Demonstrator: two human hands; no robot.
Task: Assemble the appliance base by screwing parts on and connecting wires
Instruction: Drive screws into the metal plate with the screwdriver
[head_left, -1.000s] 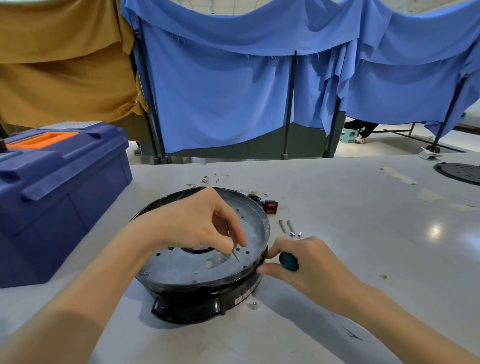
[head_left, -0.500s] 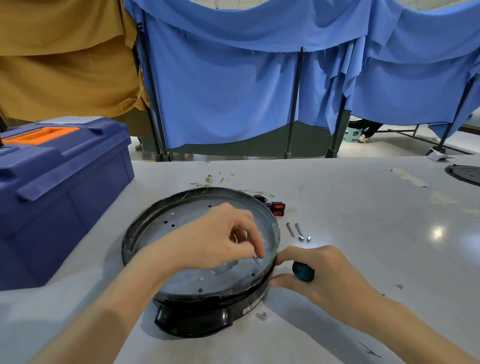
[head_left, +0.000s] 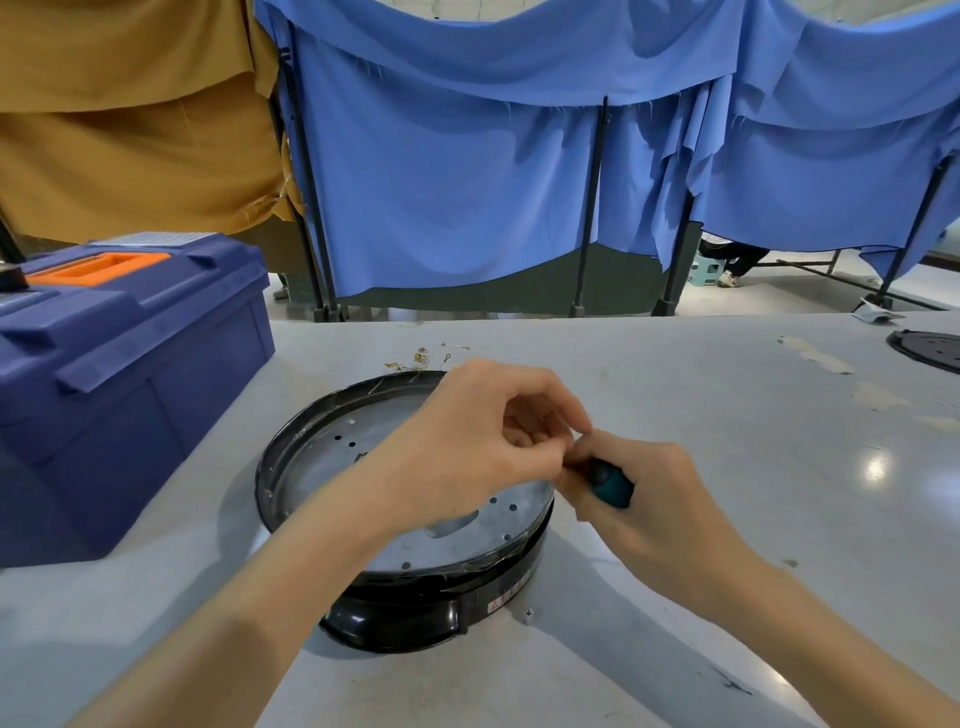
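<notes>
While the upper frame is filled by blue curtains (head_left: 467, 182) and a mustard cloth (head_left: 130, 130) at the upper left, the lower half is taken up by a pale grey table (head_left: 753, 545). A dark blue toolbox (head_left: 130, 374) with an orange handle is set at the left edge. The round black appliance base (head_left: 415, 597), with a perforated metal plate inside it, is placed on the table at centre. The left hand (head_left: 478, 441) is held over its right rim with fingers curled and fingertips pressed together; whether anything is pinched cannot be told. Just to the right, a teal-handled screwdriver (head_left: 610, 483) is gripped in the right hand (head_left: 660, 499), whose fingertips are touched by the left. A loose screw (head_left: 529, 616) is seen beside the base's lower right.
</notes>
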